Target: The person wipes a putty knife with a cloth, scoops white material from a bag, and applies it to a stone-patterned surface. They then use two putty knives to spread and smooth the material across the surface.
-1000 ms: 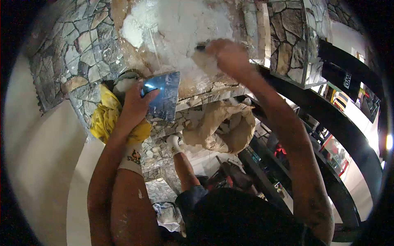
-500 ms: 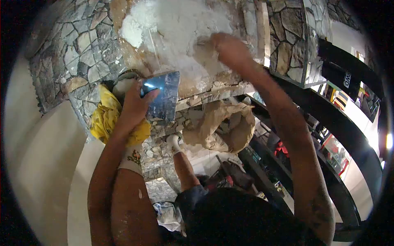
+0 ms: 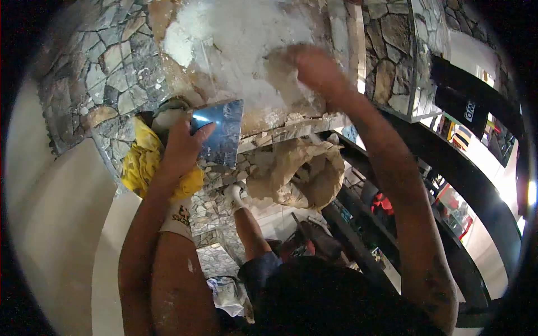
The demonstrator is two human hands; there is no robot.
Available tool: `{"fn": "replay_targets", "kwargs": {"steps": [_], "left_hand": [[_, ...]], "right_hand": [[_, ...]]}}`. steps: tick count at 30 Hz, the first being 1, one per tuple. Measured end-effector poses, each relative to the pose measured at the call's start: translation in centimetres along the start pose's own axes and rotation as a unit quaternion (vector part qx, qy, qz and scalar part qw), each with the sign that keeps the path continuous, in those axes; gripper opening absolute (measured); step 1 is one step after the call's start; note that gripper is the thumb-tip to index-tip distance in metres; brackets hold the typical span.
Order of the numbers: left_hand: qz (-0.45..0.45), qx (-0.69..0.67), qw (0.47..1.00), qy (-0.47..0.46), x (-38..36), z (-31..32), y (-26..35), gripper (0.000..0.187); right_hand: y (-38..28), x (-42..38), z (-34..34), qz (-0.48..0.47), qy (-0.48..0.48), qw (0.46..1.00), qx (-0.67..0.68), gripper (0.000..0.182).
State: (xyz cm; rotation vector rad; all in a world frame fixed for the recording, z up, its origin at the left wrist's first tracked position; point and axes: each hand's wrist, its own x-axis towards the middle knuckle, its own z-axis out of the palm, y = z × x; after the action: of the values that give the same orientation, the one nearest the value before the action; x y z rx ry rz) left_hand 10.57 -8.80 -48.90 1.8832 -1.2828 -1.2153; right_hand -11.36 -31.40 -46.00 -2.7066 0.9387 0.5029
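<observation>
My left hand [image 3: 185,137] grips a wide, flat metal scraper [image 3: 223,131], the thumb pressed on its face. The blade shines and carries some smears. On the stone-patterned step, my right hand [image 3: 319,67] is curled close to the surface, slightly blurred; whatever is in its fingers is hidden. Beneath it, a broad patch of pale grey-white plaster [image 3: 241,61] coats the step, with brownish bare areas at its edges and a darker patch by the hand. Beside my left wrist lies a crumpled yellow cloth [image 3: 143,157].
An open paper bag [image 3: 314,173] sits below the step's chipped edge [image 3: 291,126]. Dark curved metal bars [image 3: 476,159] run down the right side, with objects visible lower down between them. My bent leg [image 3: 179,269] rests at the left, near a pale wall [image 3: 61,213].
My right hand has shifted only slightly over the plaster and stays curled. The left hand and scraper are nearly still; the whole view has moved a little.
</observation>
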Motion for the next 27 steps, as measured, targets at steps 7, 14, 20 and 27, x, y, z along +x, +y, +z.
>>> {"fn": "replay_targets", "kwargs": {"steps": [7, 14, 20, 27], "left_hand": [[-0.099, -0.107, 0.989, -0.038, 0.5, -0.7, 2.5, 0.033], [0.124, -0.004, 0.991, 0.039, 2.1, -1.2, 4.9, 0.029], [0.158, -0.003, 0.987, -0.012, 5.1, -2.3, 9.0, 0.023], [0.454, 0.199, 0.868, 0.036, 5.3, -1.7, 11.2, 0.015]], "right_hand": [[-0.7, -1.0, -0.6, -0.075, 0.046, 0.996, 0.004, 0.041], [-0.8, -2.5, -5.2, 0.0, 0.062, 0.997, 0.056, 0.039], [0.1, -5.0, -3.9, 0.134, 0.108, 0.978, 0.118, 0.026], [-0.1, -5.5, -0.6, 0.215, 0.058, 0.96, 0.169, 0.023]]}}
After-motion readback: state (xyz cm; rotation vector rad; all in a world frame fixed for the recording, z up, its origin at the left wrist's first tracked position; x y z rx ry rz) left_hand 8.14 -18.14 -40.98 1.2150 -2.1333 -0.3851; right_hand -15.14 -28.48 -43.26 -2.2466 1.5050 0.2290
